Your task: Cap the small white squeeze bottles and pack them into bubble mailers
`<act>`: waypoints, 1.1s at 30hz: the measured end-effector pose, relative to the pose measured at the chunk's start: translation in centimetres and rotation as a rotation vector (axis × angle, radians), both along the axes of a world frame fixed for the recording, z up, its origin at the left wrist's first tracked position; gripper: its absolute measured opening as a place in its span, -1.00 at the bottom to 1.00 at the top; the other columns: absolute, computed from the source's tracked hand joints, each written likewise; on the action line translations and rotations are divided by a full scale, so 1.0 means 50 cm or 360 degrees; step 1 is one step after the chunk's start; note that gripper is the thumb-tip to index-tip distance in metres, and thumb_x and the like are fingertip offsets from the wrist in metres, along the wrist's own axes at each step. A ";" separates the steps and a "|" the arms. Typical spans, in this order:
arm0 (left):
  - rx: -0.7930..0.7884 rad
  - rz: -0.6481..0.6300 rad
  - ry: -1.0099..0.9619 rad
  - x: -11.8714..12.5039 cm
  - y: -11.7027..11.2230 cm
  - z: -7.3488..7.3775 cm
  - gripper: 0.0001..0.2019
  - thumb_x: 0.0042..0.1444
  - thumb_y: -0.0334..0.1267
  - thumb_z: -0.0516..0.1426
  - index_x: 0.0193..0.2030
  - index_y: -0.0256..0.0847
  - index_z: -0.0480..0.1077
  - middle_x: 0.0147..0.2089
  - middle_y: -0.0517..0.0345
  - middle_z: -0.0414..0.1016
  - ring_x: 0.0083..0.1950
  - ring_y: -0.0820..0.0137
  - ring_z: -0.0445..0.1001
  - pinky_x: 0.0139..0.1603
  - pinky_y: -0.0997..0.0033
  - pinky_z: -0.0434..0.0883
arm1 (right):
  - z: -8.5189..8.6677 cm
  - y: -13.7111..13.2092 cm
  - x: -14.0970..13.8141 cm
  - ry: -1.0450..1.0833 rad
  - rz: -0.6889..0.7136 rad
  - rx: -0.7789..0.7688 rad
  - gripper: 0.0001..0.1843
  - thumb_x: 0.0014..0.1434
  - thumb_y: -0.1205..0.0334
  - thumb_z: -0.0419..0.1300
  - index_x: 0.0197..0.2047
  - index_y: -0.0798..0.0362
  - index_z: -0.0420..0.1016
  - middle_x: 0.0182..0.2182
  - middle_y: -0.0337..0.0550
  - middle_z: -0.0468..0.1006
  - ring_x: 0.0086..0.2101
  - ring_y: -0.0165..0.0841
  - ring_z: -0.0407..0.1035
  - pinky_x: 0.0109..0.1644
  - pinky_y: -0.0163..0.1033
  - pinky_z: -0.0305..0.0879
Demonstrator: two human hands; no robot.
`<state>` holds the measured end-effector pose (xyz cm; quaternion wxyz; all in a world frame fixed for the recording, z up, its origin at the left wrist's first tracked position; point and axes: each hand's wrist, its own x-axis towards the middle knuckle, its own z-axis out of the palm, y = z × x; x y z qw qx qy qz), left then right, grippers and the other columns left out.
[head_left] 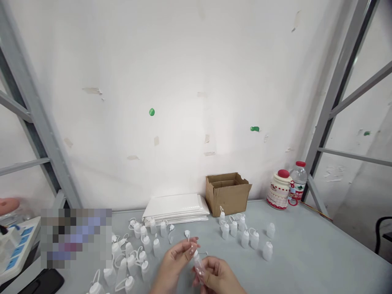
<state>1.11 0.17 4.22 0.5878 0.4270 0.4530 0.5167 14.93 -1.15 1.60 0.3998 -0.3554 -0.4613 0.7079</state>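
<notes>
My right hand (219, 274) is closed around a small translucent plastic bottle (199, 267), which tilts with its neck toward the upper left. My left hand (179, 258) is closed at the bottle's neck, pinching a white cap ring with its strap. A small white cap (187, 234) on that strap stands up above the left fingertips. The fingers partly hide where the ring meets the neck. Several capped bottles with looped straps (131, 261) stand to the left of my left hand. A loose cap with a strap (171, 232) lies on the table beyond it.
More small bottles (245, 239) stand on the right, two without visible straps. A cardboard box (228, 196) and stacked white sheets (176, 208) sit against the wall. A cream jug (278, 190) and water bottle (298, 177) stand back right. A phone (44, 282) and power strip (21, 247) lie left.
</notes>
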 end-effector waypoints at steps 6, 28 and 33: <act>0.0090 0.0068 0.0089 0.003 -0.002 0.002 -0.66 -0.37 0.02 0.29 -0.54 -0.24 0.53 -0.14 -0.13 0.53 0.09 -0.01 0.31 0.11 0.12 0.21 | -0.012 0.002 -0.005 -0.0179 -0.0307 0.0082 -0.46 -0.38 -0.10 0.39 -0.56 0.06 0.19 -0.69 -0.41 0.35 -0.74 -0.56 0.17 -0.63 -0.41 0.10; 0.0169 -0.0233 0.0407 -0.016 0.006 0.011 -0.58 -0.22 0.12 0.18 -0.37 -0.19 0.58 -0.11 -0.10 0.54 0.07 0.06 0.34 0.12 0.15 0.22 | -0.012 0.006 -0.004 -0.0347 -0.0199 0.0200 -0.49 -0.25 -0.20 0.27 -0.48 0.10 0.31 -0.72 -0.42 0.27 -0.72 -0.53 0.15 -0.62 -0.39 0.07; 0.0249 -0.0289 0.0475 -0.020 0.006 0.015 -0.59 -0.18 0.11 0.17 -0.37 -0.19 0.58 -0.10 -0.10 0.50 0.08 0.08 0.33 0.10 0.17 0.25 | -0.018 0.003 -0.004 -0.0362 -0.0324 0.0181 -0.57 -0.28 -0.03 0.36 -0.50 0.09 0.31 -0.72 -0.43 0.26 -0.70 -0.54 0.12 -0.62 -0.40 0.07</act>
